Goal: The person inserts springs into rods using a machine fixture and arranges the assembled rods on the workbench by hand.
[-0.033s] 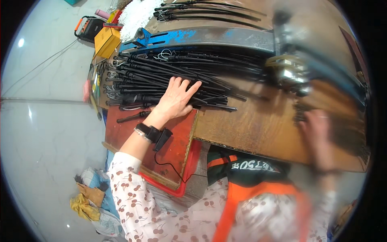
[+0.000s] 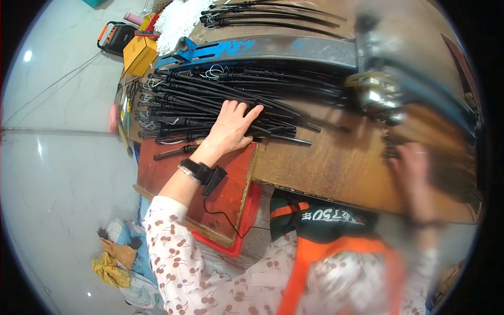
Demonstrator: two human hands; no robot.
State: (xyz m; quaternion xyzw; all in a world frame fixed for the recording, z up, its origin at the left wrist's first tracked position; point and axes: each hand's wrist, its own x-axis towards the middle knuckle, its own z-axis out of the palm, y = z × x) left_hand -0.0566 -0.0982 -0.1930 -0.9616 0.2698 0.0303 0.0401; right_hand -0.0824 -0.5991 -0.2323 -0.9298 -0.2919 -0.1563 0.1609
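A pile of thin black rods (image 2: 181,100) lies across the work surface, many with collars and small pale wire loops at their left ends. My left hand (image 2: 230,127) rests on the near side of this pile with its fingers apart, touching the rods. A short black piece (image 2: 173,153) sticks out from under my left wrist. My right hand (image 2: 413,165) is at the right, smeared by blur, so its fingers cannot be made out. Beside it is a dark, blurred bunch (image 2: 446,170) of thin strands.
Behind the pile runs a blue and grey metal bar (image 2: 283,50), ending in a blurred shiny metal part (image 2: 379,97). More black rods (image 2: 273,21) lie beyond it, near a white heap (image 2: 181,21). A yellow box (image 2: 139,55) stands at left; a red board (image 2: 210,194) lies in front.
My left hand and forearm have shifted very slightly to the right, and a few rods near that hand have shifted with them. My right hand looks the same.
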